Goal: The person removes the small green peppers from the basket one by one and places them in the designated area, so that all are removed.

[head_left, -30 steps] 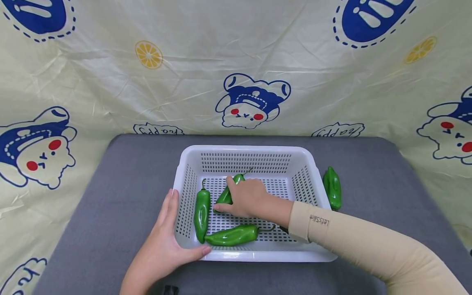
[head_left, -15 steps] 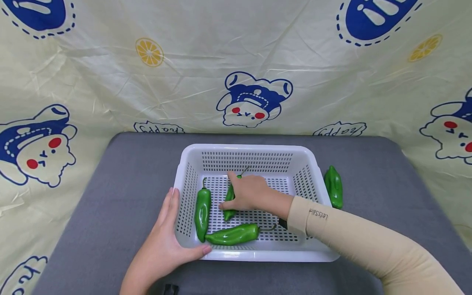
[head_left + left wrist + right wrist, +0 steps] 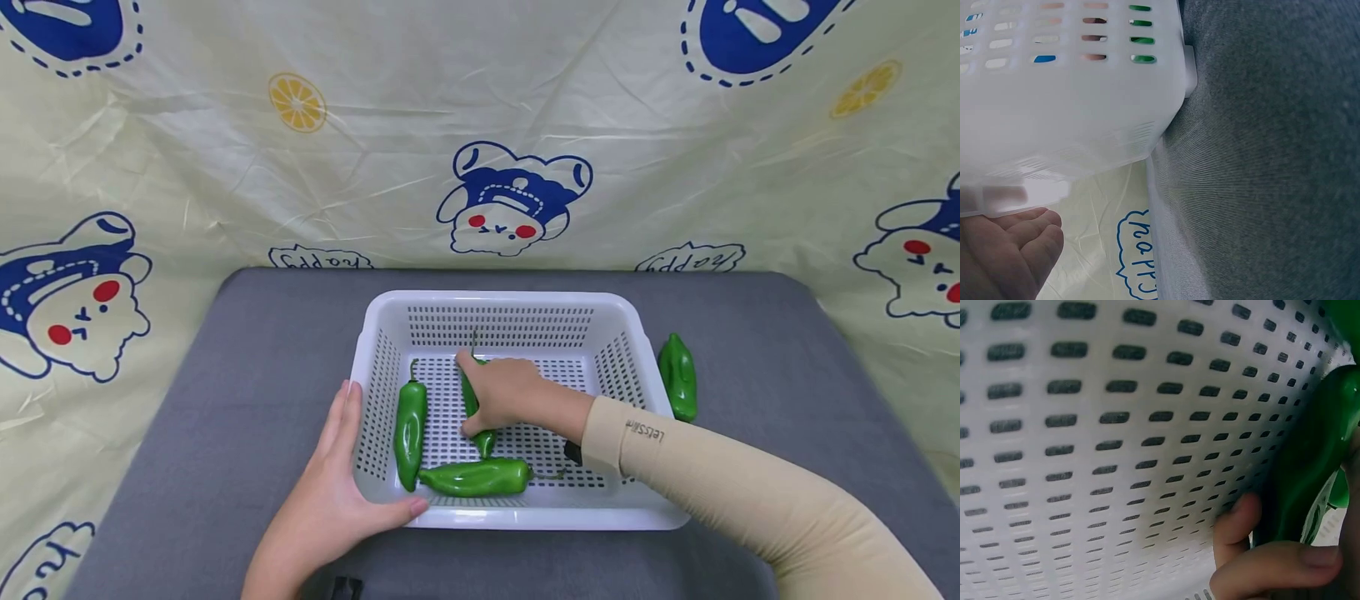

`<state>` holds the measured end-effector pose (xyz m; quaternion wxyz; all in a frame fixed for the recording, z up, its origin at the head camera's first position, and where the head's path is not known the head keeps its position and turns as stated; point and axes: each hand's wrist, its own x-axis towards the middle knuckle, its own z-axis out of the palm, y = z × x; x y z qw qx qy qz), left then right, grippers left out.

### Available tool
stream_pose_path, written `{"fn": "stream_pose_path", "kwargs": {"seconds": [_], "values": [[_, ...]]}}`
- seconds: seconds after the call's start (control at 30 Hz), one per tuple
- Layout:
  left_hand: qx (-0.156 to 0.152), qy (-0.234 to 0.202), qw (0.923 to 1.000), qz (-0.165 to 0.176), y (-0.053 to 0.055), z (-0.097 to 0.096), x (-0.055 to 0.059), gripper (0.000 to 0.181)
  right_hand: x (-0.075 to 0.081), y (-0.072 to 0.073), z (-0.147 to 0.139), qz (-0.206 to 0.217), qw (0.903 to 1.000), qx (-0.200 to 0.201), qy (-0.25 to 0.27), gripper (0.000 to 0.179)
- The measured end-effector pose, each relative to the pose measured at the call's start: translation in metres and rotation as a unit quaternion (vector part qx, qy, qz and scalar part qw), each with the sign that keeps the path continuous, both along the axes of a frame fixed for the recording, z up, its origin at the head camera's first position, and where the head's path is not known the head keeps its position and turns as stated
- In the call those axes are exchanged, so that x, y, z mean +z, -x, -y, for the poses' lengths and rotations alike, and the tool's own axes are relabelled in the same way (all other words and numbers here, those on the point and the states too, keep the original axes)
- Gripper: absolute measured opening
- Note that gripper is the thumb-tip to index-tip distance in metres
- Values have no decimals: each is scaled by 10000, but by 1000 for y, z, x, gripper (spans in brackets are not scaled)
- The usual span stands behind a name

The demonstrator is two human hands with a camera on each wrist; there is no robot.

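In the head view, a white perforated plastic basket point(image 3: 510, 518) holds several green peppers. My right hand point(image 3: 510, 390) reaches inside and grips one slim green pepper point(image 3: 485, 442) near the middle of the basket, its stem toward the back wall. In the right wrist view, fingers point(image 3: 1272, 569) curl round that pepper just above the slotted floor. My left hand point(image 3: 330, 492) rests at the front left corner, thumb on the front rim, straight fingers along the outer left side. One pepper point(image 3: 410, 435) lies along the left wall, another pepper point(image 3: 480, 477) along the front.
A further green pepper point(image 3: 678, 377) lies on the grey cloth point(image 3: 277, 350) just outside the basket's right wall. A printed pale curtain point(image 3: 375, 183) hangs behind the table. A small black object point(image 3: 347, 587) shows at the bottom edge by my left wrist.
The gripped pepper has swung from a slant to nearly front-to-back, its tip moving toward the front pepper. My right hand has shifted slightly. The left hand stays at the corner.
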<state>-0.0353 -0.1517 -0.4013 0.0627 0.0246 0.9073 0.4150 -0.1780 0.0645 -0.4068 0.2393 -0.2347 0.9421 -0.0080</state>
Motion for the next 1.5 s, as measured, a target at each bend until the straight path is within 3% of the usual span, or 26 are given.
{"fn": "stream_pose_path", "kwargs": {"seconds": [0.33, 0.77, 1.07, 1.5], "values": [[-17, 6, 10000, 19, 0, 0, -1, 137, 5, -2, -2, 200, 9992, 172, 301, 99], [-24, 23, 9999, 141, 1, 0, 1, 137, 41, -3, -14, 60, 9925, 409, 1148, 98], [11, 56, 9999, 98, 1, 0, 0, 137, 68, -3, -40, 5, 9892, 189, 1455, 101], [44, 72, 10000, 32, -1, -1, 0, 138, 91, -1, -89, -28, 9849, -126, 1727, 102]]}}
